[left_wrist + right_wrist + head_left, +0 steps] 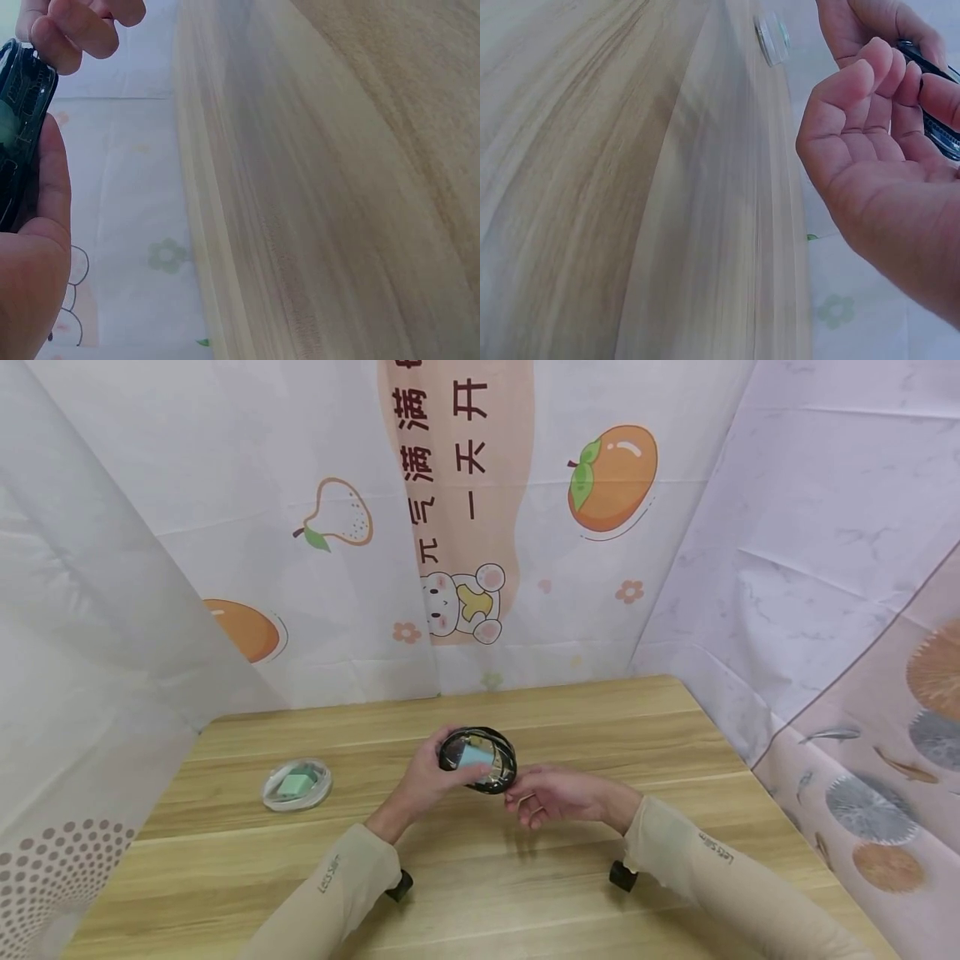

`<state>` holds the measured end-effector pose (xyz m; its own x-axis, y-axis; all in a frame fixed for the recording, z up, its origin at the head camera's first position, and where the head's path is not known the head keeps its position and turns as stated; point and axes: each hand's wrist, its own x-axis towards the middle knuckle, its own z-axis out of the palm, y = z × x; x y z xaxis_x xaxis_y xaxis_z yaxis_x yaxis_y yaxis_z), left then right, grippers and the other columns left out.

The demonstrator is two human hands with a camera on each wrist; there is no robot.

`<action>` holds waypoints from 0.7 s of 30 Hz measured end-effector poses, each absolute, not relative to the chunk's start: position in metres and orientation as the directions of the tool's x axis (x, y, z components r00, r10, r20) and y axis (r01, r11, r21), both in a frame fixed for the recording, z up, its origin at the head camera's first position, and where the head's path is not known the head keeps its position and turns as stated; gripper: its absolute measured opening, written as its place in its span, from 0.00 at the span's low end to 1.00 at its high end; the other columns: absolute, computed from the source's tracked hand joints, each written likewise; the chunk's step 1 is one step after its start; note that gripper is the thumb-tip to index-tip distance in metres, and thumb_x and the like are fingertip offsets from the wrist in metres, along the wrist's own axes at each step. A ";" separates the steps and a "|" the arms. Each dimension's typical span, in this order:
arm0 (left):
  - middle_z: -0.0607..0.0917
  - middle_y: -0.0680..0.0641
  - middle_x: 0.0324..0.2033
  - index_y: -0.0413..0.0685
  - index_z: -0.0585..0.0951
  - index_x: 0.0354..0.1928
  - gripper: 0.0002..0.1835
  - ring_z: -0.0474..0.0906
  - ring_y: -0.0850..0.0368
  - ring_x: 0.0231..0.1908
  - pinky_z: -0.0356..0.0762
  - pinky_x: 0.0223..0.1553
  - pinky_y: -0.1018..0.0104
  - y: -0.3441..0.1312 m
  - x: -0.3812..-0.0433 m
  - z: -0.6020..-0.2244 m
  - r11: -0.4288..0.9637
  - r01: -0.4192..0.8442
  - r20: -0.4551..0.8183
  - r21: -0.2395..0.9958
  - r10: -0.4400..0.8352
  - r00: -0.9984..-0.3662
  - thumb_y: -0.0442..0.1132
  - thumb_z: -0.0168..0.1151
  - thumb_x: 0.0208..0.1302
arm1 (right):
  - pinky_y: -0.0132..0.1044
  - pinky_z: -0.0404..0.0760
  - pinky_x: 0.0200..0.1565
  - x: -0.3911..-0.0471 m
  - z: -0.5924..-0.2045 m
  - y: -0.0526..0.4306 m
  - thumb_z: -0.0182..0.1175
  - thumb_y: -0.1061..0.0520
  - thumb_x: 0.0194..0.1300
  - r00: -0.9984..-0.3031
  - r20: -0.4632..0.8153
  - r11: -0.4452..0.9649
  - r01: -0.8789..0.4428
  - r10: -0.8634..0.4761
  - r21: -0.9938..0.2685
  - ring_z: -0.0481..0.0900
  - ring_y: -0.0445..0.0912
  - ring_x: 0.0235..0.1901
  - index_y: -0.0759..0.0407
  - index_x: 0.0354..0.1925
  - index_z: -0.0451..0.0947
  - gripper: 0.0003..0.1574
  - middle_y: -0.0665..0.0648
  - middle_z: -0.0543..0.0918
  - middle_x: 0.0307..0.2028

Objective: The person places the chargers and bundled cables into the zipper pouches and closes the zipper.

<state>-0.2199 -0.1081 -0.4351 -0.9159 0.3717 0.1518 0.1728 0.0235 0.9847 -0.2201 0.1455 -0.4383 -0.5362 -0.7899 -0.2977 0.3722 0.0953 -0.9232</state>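
Observation:
Above the table, my left hand holds a round black case with a clear, shiny top and a light blue block inside it. The left thumb lies across the top of the case. My right hand pinches the lower right rim with thumb and forefinger, its other fingers loosely curled. In the left wrist view the black case is seen edge-on and partly cut off. Farther left on the table sits a round clear case holding a white coil and a mint green block.
The wood-grain table meets a patterned cloth backdrop at its far edge. More cloth hangs on the right. A small black piece shows under the left sleeve, and another under the right sleeve.

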 end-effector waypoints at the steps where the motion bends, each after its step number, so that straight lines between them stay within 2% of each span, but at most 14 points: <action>1: 0.79 0.38 0.56 0.43 0.72 0.64 0.33 0.78 0.48 0.53 0.81 0.50 0.63 -0.108 -0.219 -0.434 0.028 0.178 0.155 0.984 0.375 -0.914 0.37 0.76 0.59 | 0.34 0.79 0.38 -0.220 -0.438 0.146 0.53 0.57 0.72 -0.537 -0.297 0.096 0.370 -0.789 -0.924 0.79 0.42 0.33 0.59 0.47 0.75 0.08 0.50 0.80 0.37; 7: 0.79 0.37 0.57 0.45 0.73 0.65 0.34 0.78 0.48 0.50 0.81 0.48 0.61 -0.113 -0.220 -0.432 0.069 0.216 0.170 0.974 0.407 -0.897 0.37 0.77 0.57 | 0.33 0.78 0.38 -0.223 -0.437 0.154 0.50 0.58 0.73 -0.551 -0.283 0.108 0.328 -0.785 -0.939 0.79 0.42 0.34 0.55 0.42 0.75 0.06 0.49 0.79 0.36; 14: 0.83 0.40 0.49 0.44 0.76 0.61 0.31 0.80 0.49 0.44 0.83 0.44 0.61 -0.122 -0.223 -0.434 0.116 0.281 0.199 0.953 0.460 -0.865 0.35 0.78 0.55 | 0.35 0.79 0.38 -0.224 -0.432 0.161 0.49 0.57 0.77 -0.574 -0.287 0.118 0.314 -0.767 -0.942 0.79 0.43 0.34 0.55 0.41 0.76 0.08 0.51 0.79 0.38; 21: 0.86 0.46 0.46 0.51 0.80 0.55 0.25 0.82 0.54 0.42 0.83 0.44 0.60 -0.115 -0.221 -0.435 0.183 0.429 0.227 0.885 0.634 -0.739 0.40 0.78 0.56 | 0.37 0.79 0.42 -0.225 -0.422 0.160 0.48 0.56 0.79 -0.594 -0.247 0.094 0.276 -0.765 -0.956 0.79 0.45 0.38 0.56 0.43 0.76 0.11 0.53 0.78 0.39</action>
